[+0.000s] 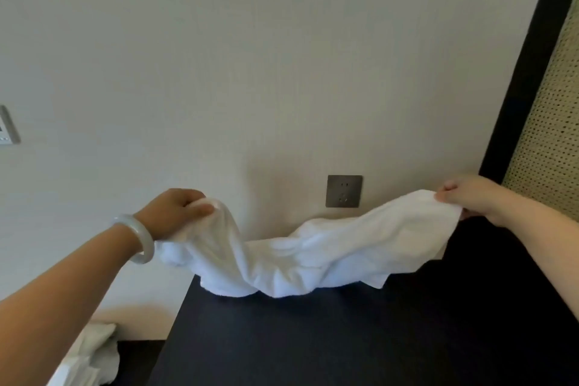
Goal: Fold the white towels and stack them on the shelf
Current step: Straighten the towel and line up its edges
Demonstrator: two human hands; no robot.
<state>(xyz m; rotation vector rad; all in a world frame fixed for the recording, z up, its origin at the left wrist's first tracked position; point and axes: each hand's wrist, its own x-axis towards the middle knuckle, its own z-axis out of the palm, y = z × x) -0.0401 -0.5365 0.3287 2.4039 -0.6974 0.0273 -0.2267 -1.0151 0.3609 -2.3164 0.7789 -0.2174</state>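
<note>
A white towel (313, 254) hangs stretched between my two hands above a dark shelf top (344, 338). My left hand (175, 210), with a pale bangle on its wrist, grips the towel's left end in curled fingers. My right hand (466, 194) pinches the right end near the wall. The towel sags in the middle, and its lowest folds touch the far edge of the dark surface.
More white towels (91, 354) lie crumpled at the lower left, below the dark surface. A grey wall socket (344, 191) sits behind the towel. A switch panel (7, 127) is on the wall at far left. A dark frame with a woven panel (551, 122) rises at the right.
</note>
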